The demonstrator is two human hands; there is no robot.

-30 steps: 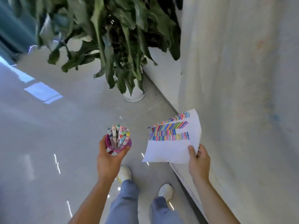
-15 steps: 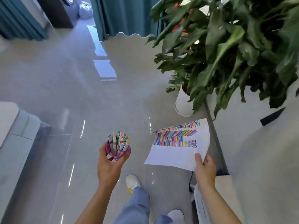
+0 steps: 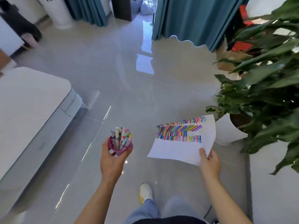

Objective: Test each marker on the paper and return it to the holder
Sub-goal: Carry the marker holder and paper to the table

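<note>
My left hand [image 3: 111, 160] grips a purple holder [image 3: 113, 147] from below and holds it upright in the air. Several capped markers [image 3: 123, 138] stand in it, caps up. My right hand [image 3: 209, 162] pinches the near right corner of a white paper [image 3: 179, 149]. The sheet is held out flat and carries rows of coloured test strokes on its far half. Holder and paper are apart, both above the floor in front of my legs.
A white low table [image 3: 32, 101] stands at the left. A large green plant [image 3: 265, 88] in a white pot [image 3: 226, 131] fills the right side. Teal curtains [image 3: 191, 16] hang at the back. Glossy grey floor [image 3: 129, 81] stretches ahead.
The view has swung left, away from the wall and plant, onto the room and the white table. Both hands keep the same hold on the holder and the paper.
</note>
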